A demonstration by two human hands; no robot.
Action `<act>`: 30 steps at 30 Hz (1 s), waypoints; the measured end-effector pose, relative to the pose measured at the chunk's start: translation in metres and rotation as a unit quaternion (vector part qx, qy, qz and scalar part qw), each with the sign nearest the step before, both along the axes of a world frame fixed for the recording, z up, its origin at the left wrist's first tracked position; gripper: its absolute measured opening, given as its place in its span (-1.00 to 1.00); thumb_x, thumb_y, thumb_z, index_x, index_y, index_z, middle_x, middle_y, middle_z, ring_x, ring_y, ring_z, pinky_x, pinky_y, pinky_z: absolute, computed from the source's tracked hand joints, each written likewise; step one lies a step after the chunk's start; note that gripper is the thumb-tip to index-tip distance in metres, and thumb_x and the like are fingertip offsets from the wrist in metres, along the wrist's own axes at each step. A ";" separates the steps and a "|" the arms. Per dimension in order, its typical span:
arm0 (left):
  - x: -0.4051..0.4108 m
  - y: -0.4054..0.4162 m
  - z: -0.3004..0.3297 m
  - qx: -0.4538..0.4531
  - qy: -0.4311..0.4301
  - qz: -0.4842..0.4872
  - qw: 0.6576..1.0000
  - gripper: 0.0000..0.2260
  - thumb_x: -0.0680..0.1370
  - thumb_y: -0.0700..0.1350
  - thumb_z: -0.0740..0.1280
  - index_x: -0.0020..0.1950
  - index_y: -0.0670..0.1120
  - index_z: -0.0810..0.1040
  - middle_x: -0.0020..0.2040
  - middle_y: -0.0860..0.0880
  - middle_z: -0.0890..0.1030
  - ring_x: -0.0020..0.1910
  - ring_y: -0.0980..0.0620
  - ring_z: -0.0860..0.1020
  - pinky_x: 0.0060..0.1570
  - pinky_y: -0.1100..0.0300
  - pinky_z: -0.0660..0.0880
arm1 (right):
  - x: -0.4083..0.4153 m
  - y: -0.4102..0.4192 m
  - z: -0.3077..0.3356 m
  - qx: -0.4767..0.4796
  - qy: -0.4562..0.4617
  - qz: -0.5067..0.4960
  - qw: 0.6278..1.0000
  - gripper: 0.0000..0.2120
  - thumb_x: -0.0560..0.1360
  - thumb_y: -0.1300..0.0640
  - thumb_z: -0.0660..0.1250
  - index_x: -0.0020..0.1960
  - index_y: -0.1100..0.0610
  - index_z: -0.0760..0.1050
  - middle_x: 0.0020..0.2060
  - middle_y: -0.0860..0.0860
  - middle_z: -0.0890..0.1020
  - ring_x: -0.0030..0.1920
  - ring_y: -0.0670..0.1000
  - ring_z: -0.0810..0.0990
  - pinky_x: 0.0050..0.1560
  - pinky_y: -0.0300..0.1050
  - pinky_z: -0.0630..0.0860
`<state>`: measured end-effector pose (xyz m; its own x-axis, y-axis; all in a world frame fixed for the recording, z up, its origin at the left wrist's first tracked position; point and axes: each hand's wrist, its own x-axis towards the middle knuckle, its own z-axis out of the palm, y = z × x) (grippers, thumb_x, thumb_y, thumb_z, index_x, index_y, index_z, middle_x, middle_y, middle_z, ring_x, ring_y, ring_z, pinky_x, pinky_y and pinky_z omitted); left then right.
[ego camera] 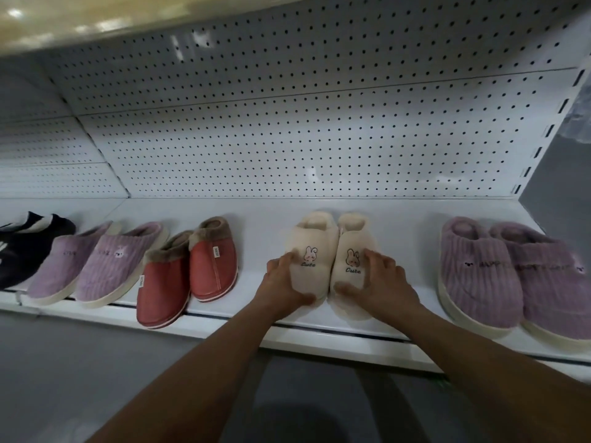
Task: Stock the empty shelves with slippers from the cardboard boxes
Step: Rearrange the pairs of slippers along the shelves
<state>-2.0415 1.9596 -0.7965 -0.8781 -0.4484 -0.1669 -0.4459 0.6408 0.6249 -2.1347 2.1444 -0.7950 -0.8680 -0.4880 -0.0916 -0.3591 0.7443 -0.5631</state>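
From the head camera I cannot read the embroidery on the purple pair (524,276) at the far right of the white shelf (256,219); it is smeared by blur, and the outer slipper's sole runs off the frame edge. At the far left, a black slipper (25,247) is cut off by the frame, and the stitched marks on the second purple pair (96,260) beside it are too small to make out. Between that pair and the middle of the shelf stands a red pair (188,270) with brown fleece collars and small side tags, its left slipper overhanging the shelf's front lip. The cream slippers (329,260) sit on the shelf deck between the red pair and the right-hand purple pair, toes toward me, pressed side by side and touching; each is plush, open-backed, and carries a small rabbit motif above the word "Cute". My left hand (284,282) grasps the left cream slipper, fingers curled over its outer side and thumb across the toe. My right hand (380,282) grasps the right one in mirror fashion, fingers spread on the upper, thumb at the toe. Both forearms reach up from the bottom of the frame, converging on the pair. Behind the shelf rises a white pegboard back panel (287,139).
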 end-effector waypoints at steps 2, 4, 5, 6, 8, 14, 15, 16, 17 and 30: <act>0.003 0.000 0.004 0.008 -0.002 0.011 1.000 -0.13 0.35 -0.03 0.58 0.52 0.04 0.16 0.41 -0.06 0.26 0.36 -0.09 0.34 0.35 0.05 0.35 | 0.000 -0.005 0.003 -0.021 0.041 -0.033 0.998 -0.28 0.43 -0.31 0.28 0.41 0.05 0.16 0.36 0.08 0.30 0.30 0.15 0.32 0.16 0.06 0.39; 0.005 0.000 0.008 0.015 -0.006 0.026 1.000 -0.13 0.35 -0.04 0.58 0.53 0.00 0.16 0.40 -0.08 0.29 0.35 -0.10 0.36 0.35 0.04 0.37 | -0.001 -0.011 0.009 -0.036 0.100 -0.042 0.993 -0.40 0.50 -0.20 0.22 0.38 0.12 0.18 0.34 0.12 0.31 0.29 0.16 0.31 0.13 0.04 0.39; 0.005 0.001 0.010 0.021 -0.004 0.035 0.999 -0.13 0.35 -0.05 0.58 0.54 -0.01 0.16 0.40 -0.08 0.31 0.35 -0.10 0.37 0.35 0.03 0.38 | -0.002 -0.014 0.012 -0.046 0.127 -0.032 0.990 -0.45 0.52 -0.14 0.22 0.37 0.14 0.19 0.32 0.13 0.32 0.29 0.17 0.30 0.11 0.03 0.38; 0.005 0.002 0.011 0.032 0.000 0.044 0.999 -0.13 0.35 -0.06 0.58 0.53 -0.01 0.17 0.39 -0.08 0.33 0.34 -0.10 0.37 0.34 0.02 0.39 | -0.002 -0.018 0.015 -0.054 0.146 -0.012 0.988 -0.48 0.53 -0.07 0.23 0.37 0.15 0.20 0.31 0.14 0.33 0.30 0.17 0.29 0.11 0.03 0.38; 0.003 0.005 0.010 0.061 0.014 0.062 0.996 -0.14 0.34 -0.07 0.58 0.53 -0.01 0.19 0.37 -0.07 0.36 0.33 -0.09 0.39 0.33 -0.01 0.42 | -0.003 -0.026 0.019 -0.061 0.158 0.037 0.985 -0.48 0.51 0.03 0.26 0.40 0.15 0.22 0.34 0.13 0.33 0.36 0.15 0.23 0.19 0.05 0.35; 0.006 -0.005 0.005 0.127 0.059 0.097 0.985 -0.24 0.41 -0.15 0.54 0.51 -0.02 0.24 0.38 -0.05 0.45 0.31 -0.05 0.45 0.26 0.09 0.47 | 0.006 -0.056 0.019 -0.065 0.197 0.123 0.970 -0.52 0.44 0.11 0.21 0.36 0.11 0.36 0.28 0.06 0.43 0.29 0.12 0.33 0.27 0.03 0.33; 0.008 -0.007 0.006 0.112 0.061 0.095 0.987 -0.27 0.43 -0.15 0.52 0.51 -0.02 0.25 0.38 -0.05 0.46 0.33 -0.04 0.44 0.25 0.15 0.43 | 0.008 -0.058 0.017 -0.060 0.227 0.138 0.962 -0.53 0.40 0.11 0.20 0.31 0.11 0.40 0.23 0.06 0.47 0.25 0.12 0.37 0.23 0.04 0.36; 0.012 -0.012 0.007 0.078 0.065 0.093 0.991 -0.31 0.45 -0.13 0.51 0.50 -0.02 0.27 0.37 -0.04 0.47 0.33 -0.02 0.44 0.23 0.17 0.40 | 0.010 -0.063 0.015 -0.060 0.252 0.152 0.954 -0.53 0.35 0.10 0.20 0.25 0.12 0.45 0.18 0.07 0.50 0.20 0.12 0.40 0.19 0.05 0.40; 0.019 -0.018 0.007 0.030 0.071 0.090 0.993 -0.35 0.46 -0.11 0.49 0.49 -0.01 0.29 0.35 -0.03 0.49 0.32 0.00 0.45 0.23 0.18 0.39 | 0.013 -0.069 0.012 -0.068 0.267 0.163 0.947 -0.55 0.33 0.10 0.22 0.21 0.13 0.47 0.14 0.08 0.53 0.17 0.12 0.42 0.16 0.05 0.42; 0.150 -0.194 0.008 -0.077 -0.066 0.252 0.962 0.09 0.28 0.13 0.59 0.57 -0.10 -0.03 0.49 -0.17 0.23 0.48 -0.18 0.22 0.43 -0.03 0.24 | 0.075 -0.222 0.000 -0.070 0.003 0.214 0.974 -0.08 0.35 -0.14 0.44 0.53 -0.04 -0.01 0.41 0.09 0.16 0.35 0.22 0.30 0.28 0.10 0.39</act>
